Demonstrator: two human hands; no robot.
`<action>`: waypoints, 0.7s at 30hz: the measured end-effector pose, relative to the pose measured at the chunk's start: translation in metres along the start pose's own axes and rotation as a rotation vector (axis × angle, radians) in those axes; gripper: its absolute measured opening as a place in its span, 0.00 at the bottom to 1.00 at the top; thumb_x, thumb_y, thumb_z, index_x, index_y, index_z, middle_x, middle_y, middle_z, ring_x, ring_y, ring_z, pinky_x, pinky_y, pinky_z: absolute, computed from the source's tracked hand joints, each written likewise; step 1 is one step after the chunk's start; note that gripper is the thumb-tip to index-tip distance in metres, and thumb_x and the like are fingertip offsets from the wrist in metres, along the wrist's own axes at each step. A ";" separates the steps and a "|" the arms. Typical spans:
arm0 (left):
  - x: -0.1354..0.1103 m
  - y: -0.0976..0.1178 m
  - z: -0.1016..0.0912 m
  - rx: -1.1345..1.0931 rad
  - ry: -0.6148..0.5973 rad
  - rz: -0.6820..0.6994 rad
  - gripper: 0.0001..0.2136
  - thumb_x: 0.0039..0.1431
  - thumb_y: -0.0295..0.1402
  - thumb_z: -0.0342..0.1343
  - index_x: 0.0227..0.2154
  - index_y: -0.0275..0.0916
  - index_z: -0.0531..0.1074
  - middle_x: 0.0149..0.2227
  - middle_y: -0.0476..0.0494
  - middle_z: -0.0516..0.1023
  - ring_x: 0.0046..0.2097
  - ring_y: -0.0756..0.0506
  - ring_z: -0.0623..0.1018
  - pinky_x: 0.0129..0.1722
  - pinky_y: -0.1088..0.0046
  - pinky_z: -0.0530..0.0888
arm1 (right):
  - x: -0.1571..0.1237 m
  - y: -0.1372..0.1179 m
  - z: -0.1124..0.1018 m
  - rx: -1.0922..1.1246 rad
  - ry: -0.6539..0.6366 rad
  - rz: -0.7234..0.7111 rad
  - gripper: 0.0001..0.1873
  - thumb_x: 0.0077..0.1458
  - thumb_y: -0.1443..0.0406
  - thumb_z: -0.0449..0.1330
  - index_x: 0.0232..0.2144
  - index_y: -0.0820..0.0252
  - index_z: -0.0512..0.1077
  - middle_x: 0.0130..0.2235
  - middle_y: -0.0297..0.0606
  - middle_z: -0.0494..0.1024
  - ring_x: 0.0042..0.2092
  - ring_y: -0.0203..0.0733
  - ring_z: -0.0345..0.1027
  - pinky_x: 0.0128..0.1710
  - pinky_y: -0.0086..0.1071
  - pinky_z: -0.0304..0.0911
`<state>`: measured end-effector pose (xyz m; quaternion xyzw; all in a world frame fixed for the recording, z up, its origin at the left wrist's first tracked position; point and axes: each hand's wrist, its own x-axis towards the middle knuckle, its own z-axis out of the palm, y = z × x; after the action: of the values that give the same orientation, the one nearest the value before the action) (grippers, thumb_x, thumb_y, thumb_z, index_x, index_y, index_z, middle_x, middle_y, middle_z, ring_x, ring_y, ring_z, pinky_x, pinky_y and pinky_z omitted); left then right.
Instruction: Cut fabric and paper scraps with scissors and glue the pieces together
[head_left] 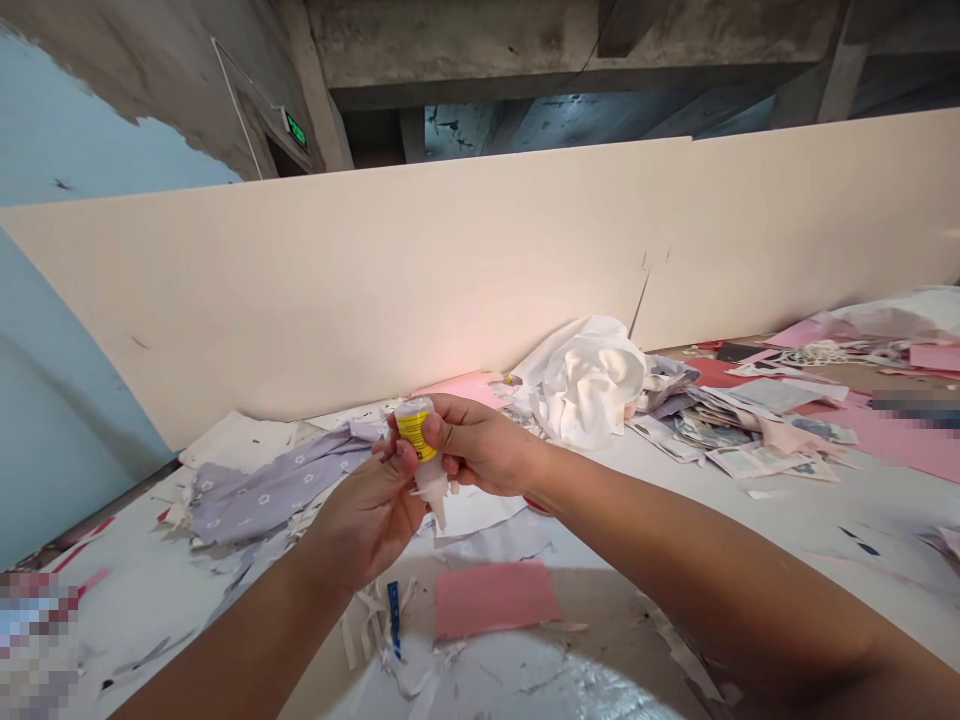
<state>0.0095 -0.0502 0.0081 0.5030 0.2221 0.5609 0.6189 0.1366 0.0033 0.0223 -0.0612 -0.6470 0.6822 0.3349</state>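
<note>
A small white glue bottle with a yellow label is held up over the table, its pointed nozzle downward. My left hand grips it from the lower left, thumb against the bottle. Around its right side close the fingers of my right hand, the thumb lying beside the label. Both hands are closed on the bottle, and some fingertips are hidden behind it. Below them, a pink sheet of paper lies on the table, with a narrow blue strip to its left.
Grey-purple flowered fabric lies at the left. A crumpled white cloth rests against the pale upright panel. To the right are a pile of printed paper pieces and pink sheets. White scraps litter the tabletop.
</note>
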 end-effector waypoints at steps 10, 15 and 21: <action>0.003 0.000 -0.005 -0.018 0.148 -0.117 0.07 0.55 0.35 0.53 0.30 0.38 0.71 0.24 0.48 0.75 0.26 0.50 0.74 0.25 0.76 0.70 | 0.009 0.020 0.003 0.072 0.171 -0.009 0.19 0.46 0.50 0.59 0.26 0.60 0.62 0.16 0.23 0.57 0.16 0.26 0.47 0.14 0.21 0.44; 0.002 0.004 -0.008 0.023 0.032 -0.114 0.11 0.57 0.39 0.48 0.38 0.41 0.69 0.35 0.47 0.75 0.36 0.48 0.74 0.30 0.75 0.70 | 0.007 0.008 0.000 0.026 0.128 -0.028 0.17 0.43 0.55 0.63 0.26 0.60 0.63 0.20 0.24 0.62 0.17 0.24 0.49 0.14 0.20 0.45; 0.002 -0.001 -0.013 -0.036 -0.054 -0.116 0.07 0.57 0.36 0.50 0.33 0.40 0.71 0.33 0.47 0.77 0.34 0.49 0.75 0.32 0.73 0.72 | 0.006 0.008 0.000 0.209 -0.009 0.065 0.16 0.53 0.53 0.52 0.29 0.61 0.65 0.16 0.25 0.61 0.15 0.25 0.39 0.12 0.21 0.38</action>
<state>-0.0006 -0.0428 0.0029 0.4931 0.2239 0.5143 0.6650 0.1292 0.0072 0.0173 -0.0439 -0.5714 0.7567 0.3145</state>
